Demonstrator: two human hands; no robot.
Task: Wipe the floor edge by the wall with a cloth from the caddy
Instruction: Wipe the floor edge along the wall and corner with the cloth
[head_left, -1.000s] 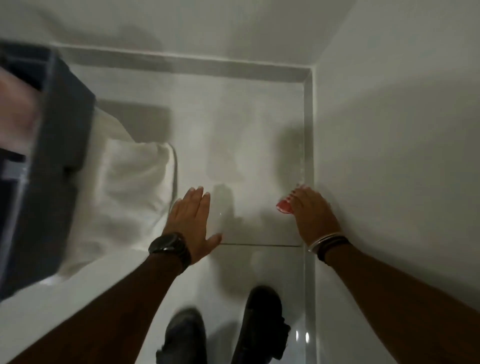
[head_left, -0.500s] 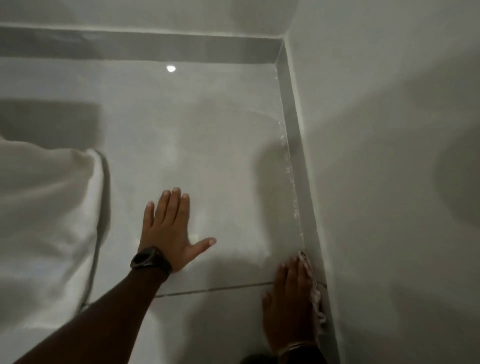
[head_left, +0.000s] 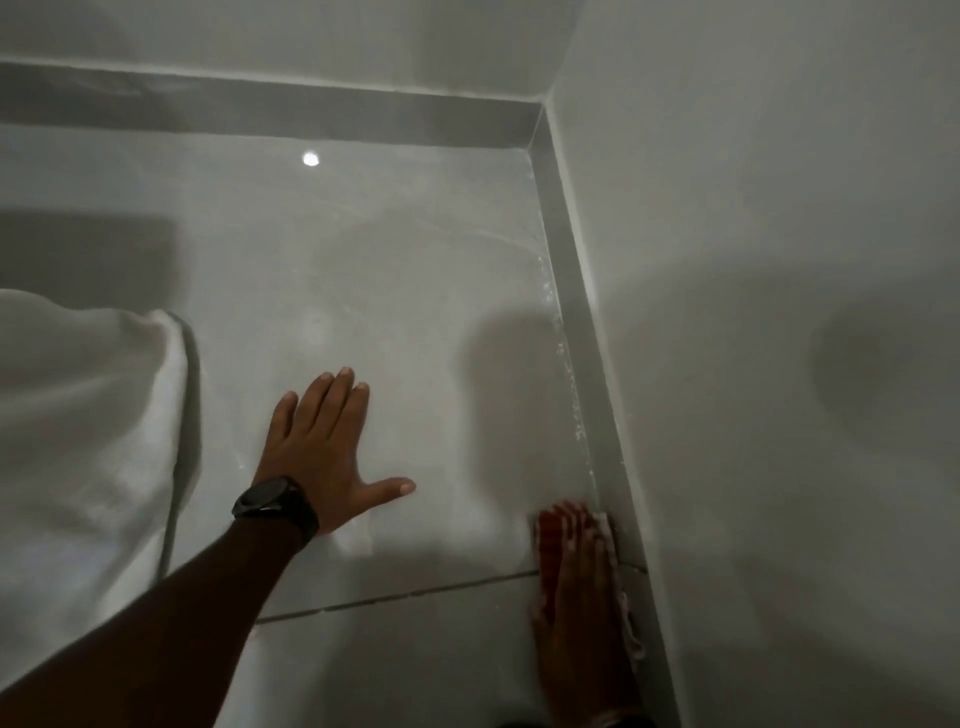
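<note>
My right hand (head_left: 584, 597) lies flat on a red and white cloth (head_left: 546, 530), pressing it to the floor against the grey skirting (head_left: 582, 332) of the right wall. The cloth shows red past my fingertips and pale along the hand's right side. My left hand (head_left: 322, 447), with a black watch on the wrist, rests flat on the glossy floor tile (head_left: 363, 270), fingers spread, holding nothing. The caddy is out of view.
White bedding (head_left: 88, 415) hangs down to the floor at the left. The right wall (head_left: 779, 312) meets the far wall at a corner (head_left: 543, 111) ahead. A tile joint (head_left: 415, 592) runs across the floor below my left hand. Wet streaks line the skirting.
The view swung right and the dark caddy and my shoes left the frame. My right hand with the cloth slid back along the skirting toward me, then slightly forward. The left hand stays planted.
</note>
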